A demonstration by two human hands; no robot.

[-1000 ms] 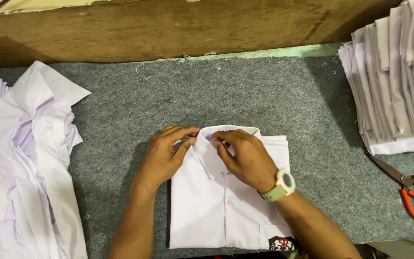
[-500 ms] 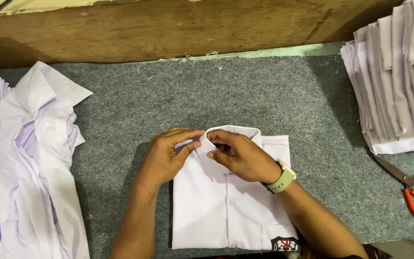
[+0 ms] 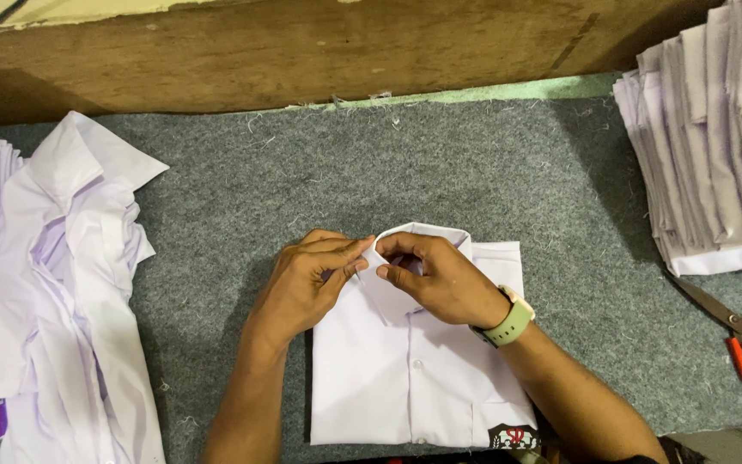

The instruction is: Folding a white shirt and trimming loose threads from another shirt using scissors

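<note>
Shirt work is sitting at a late stage, judging by how the cloth is lying. One white shirt (image 3: 418, 369) is lying folded into a neat rectangle on the grey felt mat (image 3: 440, 163), buttons running down its front, sleeves tucked out of sight, and a small dark emblem showing at its lower right corner. Body folding is looking done; the collar (image 3: 427, 236) at the top edge of that shirt is what is being handled now.

Both hands are meeting at the collar's left point. Left hand (image 3: 311, 283) is lying over the shirt's upper left corner, its fingers drawn together and pinching the collar tip. Right hand (image 3: 440, 279), wearing a pale green watch (image 3: 508, 320) at the wrist, is curling over the collar's middle, thumb and forefinger closing on the same bit of fabric near the top button. Whether that top button is fastened is hidden under the fingers.

Left of the folded shirt, a loose heap of unfolded white shirts (image 3: 53, 292) is waiting, so plenty appears to remain. Up and to the right of it, a tidy stack of folded shirts (image 3: 714, 137) is standing, suggesting many are finished. Orange-handled scissors (image 3: 740, 331) are lying right of the folded shirt, below that stack. Beyond the shirt, a wooden board (image 3: 302, 51) is bordering the mat.
</note>
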